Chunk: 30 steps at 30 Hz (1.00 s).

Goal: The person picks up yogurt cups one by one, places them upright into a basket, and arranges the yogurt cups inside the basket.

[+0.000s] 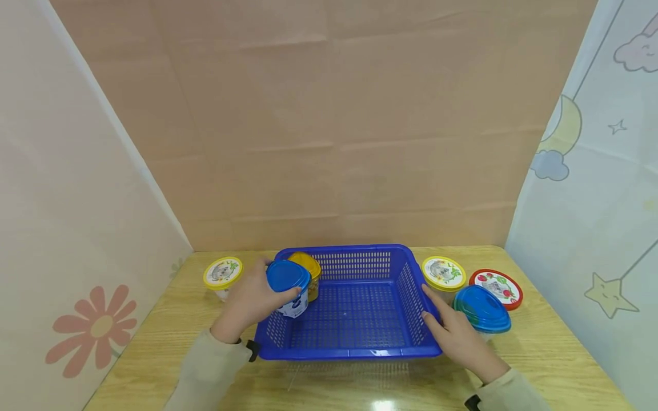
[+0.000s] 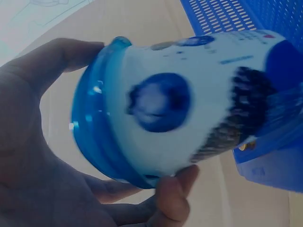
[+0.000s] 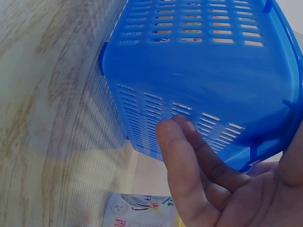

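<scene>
My left hand [image 1: 253, 299] grips a white tub with a blue lid [image 1: 288, 276] by its lid end, over the basket's left side. Blueberries are printed on the tub's wall [image 2: 161, 101] in the left wrist view. A blue plastic basket [image 1: 349, 353] with slotted walls sits on the table. Inside its back left corner stands a yellow-lidded tub [image 1: 307, 262], partly hidden by the held one. My right hand [image 1: 460, 337] holds the basket's right rim. From the right wrist view, its fingers [image 3: 182, 175] lie against the basket's outer wall [image 3: 189, 71].
Left of the basket is a yellow-lidded tub [image 1: 223, 273], partly behind my left hand. On the right stand another yellow-lidded tub [image 1: 444, 273], a red-lidded tub [image 1: 497, 288] and a blue-lidded tub [image 1: 480, 308]. Cloth walls enclose the wooden table [image 1: 164, 348] at the back and sides.
</scene>
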Each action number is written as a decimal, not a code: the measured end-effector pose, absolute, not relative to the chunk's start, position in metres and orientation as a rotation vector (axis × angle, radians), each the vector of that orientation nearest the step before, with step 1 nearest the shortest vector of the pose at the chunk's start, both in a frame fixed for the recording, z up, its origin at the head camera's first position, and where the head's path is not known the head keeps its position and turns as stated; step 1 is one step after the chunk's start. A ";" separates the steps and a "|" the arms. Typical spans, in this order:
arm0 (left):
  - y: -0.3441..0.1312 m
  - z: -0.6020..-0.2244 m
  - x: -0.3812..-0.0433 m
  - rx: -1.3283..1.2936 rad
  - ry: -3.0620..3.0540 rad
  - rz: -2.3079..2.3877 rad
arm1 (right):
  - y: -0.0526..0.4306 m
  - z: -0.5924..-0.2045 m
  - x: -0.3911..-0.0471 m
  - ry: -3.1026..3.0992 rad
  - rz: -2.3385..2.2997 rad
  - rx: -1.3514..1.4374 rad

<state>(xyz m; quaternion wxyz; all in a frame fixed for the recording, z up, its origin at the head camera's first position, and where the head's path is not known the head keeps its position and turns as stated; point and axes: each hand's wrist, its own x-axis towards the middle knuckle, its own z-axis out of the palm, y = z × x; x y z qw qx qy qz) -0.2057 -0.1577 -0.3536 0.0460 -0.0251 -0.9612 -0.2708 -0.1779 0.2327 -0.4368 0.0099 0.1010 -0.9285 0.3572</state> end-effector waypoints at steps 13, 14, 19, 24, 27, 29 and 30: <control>-0.154 -0.363 -0.213 -0.120 -3.040 -0.712 | 0.233 -0.440 -0.179 -2.885 1.134 0.308; -0.154 -0.363 -0.213 -0.126 -3.046 -0.700 | 0.233 -0.440 -0.179 -2.884 1.136 0.309; -0.154 -0.366 -0.214 -0.137 -3.081 -0.633 | 0.233 -0.438 -0.181 -2.888 1.133 0.309; -0.154 -0.366 -0.215 -0.128 -3.107 -0.606 | 0.233 -0.438 -0.180 -2.881 1.122 0.318; -0.153 -0.366 -0.215 -0.134 -3.121 -0.609 | 0.233 -0.438 -0.179 -2.883 1.126 0.322; -0.153 -0.367 -0.215 -0.136 -3.132 -0.607 | 0.233 -0.438 -0.179 -2.885 1.120 0.324; -0.153 -0.367 -0.215 -0.135 -3.139 -0.607 | 0.233 -0.438 -0.179 -2.884 1.120 0.322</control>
